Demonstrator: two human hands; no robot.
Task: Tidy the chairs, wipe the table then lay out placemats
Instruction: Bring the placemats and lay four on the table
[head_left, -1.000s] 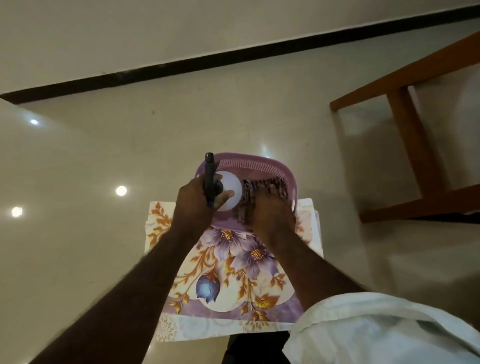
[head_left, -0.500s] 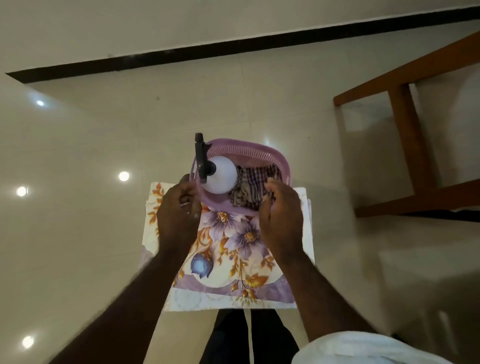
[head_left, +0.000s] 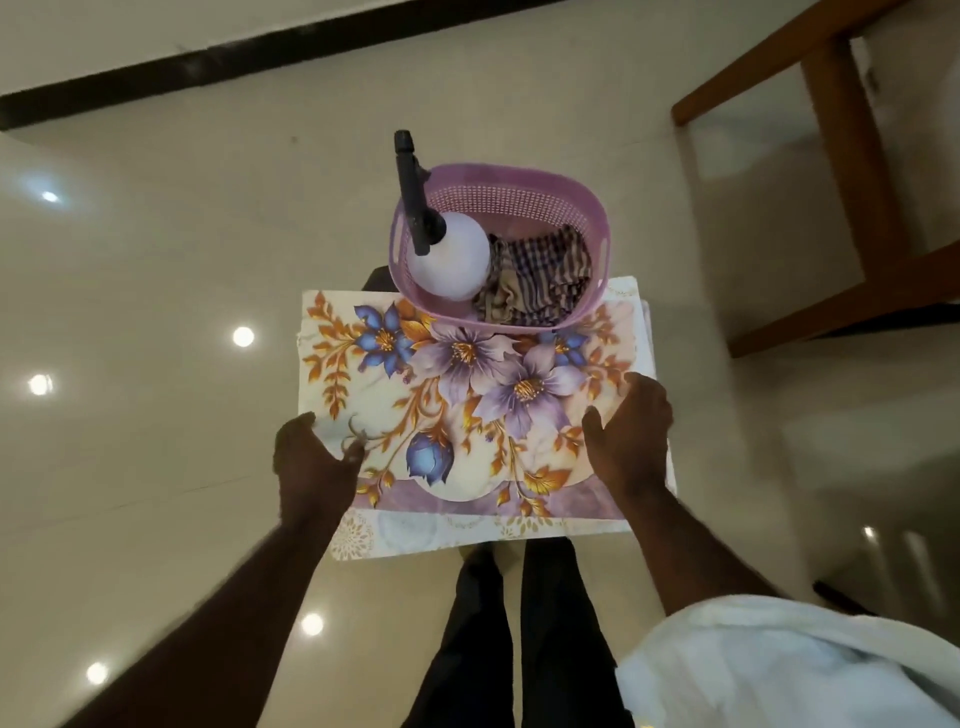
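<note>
The left hand (head_left: 311, 462) grips the near left corner of a stack of placemats (head_left: 457, 410), thumb on top and fingers out of sight beneath the edge. The right hand (head_left: 631, 441) lies palm down on the stack's right side, fingers fairly straight and thumb spread, with the mat's edge showing just beyond it. The stack sits level in front of the person, above their dark trouser legs (head_left: 467, 649); what bears it from below cannot be told.

Under everything is a glossy cream tiled floor (head_left: 156, 312) that mirrors round ceiling lights. A black skirting strip (head_left: 208, 57) runs along the far wall, and a brown wooden frame (head_left: 841, 156) stands at the upper right. A white sleeve (head_left: 779, 665) covers the right upper arm.

The top mat is cream, printed with purple and blue flowers and orange-gold leaves, with a purple band along its near edge. A paler mat with gold medallions pokes out beneath that edge.

On the far end of the stack rests a lilac perforated plastic basket (head_left: 519, 205). Inside, on the left, is a white spray bottle (head_left: 452, 260) whose black nozzle juts over the rim; touching it on the right is a crumpled checked cloth (head_left: 540, 280).
</note>
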